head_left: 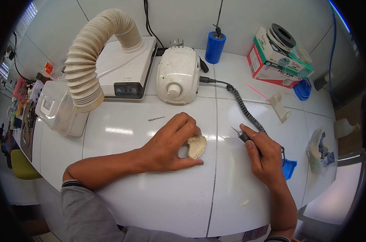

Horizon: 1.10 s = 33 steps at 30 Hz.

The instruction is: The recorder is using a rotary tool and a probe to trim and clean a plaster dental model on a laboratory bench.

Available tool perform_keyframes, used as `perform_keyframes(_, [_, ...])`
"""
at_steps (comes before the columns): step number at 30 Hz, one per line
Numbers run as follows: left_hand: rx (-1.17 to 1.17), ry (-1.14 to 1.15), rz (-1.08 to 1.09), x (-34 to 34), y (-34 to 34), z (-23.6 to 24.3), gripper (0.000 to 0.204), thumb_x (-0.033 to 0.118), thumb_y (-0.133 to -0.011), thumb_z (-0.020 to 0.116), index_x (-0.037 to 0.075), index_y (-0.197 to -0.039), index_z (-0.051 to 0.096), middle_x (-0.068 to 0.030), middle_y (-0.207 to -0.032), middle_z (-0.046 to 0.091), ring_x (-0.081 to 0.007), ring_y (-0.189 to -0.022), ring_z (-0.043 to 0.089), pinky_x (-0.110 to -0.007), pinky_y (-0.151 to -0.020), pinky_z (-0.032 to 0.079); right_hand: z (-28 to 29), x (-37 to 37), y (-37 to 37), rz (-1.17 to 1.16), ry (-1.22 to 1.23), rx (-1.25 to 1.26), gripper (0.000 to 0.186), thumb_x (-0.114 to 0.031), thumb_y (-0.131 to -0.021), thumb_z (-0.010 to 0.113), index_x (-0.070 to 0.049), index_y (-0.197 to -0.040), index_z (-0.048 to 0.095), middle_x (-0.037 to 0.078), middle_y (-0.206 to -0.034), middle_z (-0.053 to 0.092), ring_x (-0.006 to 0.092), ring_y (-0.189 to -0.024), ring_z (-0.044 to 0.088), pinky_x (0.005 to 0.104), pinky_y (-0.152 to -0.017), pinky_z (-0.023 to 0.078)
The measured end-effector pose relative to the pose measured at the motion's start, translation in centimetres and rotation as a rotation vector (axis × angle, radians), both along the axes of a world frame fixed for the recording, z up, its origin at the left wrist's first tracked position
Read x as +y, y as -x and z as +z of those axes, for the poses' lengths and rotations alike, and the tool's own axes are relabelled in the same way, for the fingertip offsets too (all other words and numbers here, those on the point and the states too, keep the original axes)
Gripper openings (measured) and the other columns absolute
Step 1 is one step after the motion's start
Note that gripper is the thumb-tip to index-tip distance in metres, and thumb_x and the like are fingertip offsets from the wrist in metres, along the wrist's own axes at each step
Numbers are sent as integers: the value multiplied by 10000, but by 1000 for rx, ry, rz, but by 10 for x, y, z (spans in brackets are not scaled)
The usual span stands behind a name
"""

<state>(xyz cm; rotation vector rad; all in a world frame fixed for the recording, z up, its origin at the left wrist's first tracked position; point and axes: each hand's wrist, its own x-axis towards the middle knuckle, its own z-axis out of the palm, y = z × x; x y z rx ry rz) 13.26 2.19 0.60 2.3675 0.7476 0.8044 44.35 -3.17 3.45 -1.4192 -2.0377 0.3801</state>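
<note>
My left hand (173, 141) is closed around a cream dental cast (197, 147), thumb on the near side and fingers on the far side. The cast is arch-shaped with a row of teeth along its right edge. In my right hand (264, 155) is a dark rotary handpiece (243, 136) with a thin bur at its tip, pointing up and left, apart from the cast. A coiled black cord (245, 109) runs from it to a white rounded control unit (178, 74) with a knob. A loose metal bur (156, 118) lies beyond my left hand.
At the back left stands a white dust extractor (122, 68) with a ribbed hose (84, 60). Nearby are a clear plastic box (60, 107), a blue cylinder (215, 47) and stacked cartons (277, 60). A blue tray (288, 169) and a translucent container (315, 155) sit at right; a small cream fragment (244, 202) lies nearer.
</note>
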Motion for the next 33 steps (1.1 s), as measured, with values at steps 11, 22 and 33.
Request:
perform_keyframes(11, [3, -15, -9, 0, 1, -1, 680, 278, -785, 1028, 46, -1235, 574, -170, -1216, 554, -312, -1102, 632, -407, -900, 587, 2, 0, 2, 2, 5, -14, 386, -63, -1028, 695, -55, -1409, 759, 72, -732, 575, 183, -570, 511, 352, -566, 445])
perform_keyframes(22, [-1, -6, -15, 0, 0, 1, 680, 277, -786, 1028, 44, -1235, 574, -171, -1214, 553, -309, -1105, 631, -405, -901, 587, 1, 0, 1, -3, 4, -10, 393, -62, -1021, 700, -57, -1410, 761, 75, -737, 583, 189, -577, 521, 354, -571, 452])
perform_keyframes(33, [1, 2, -13, 0, 0, 0, 681, 267, -782, 1029, 46, -1238, 574, -166, -1213, 552, -307, -1114, 623, -408, -900, 585, 2, -1, 0, -3, 14, -24, 390, -67, -1028, 695, -56, -1412, 758, 78, -731, 571, 190, -575, 509, 354, -572, 448])
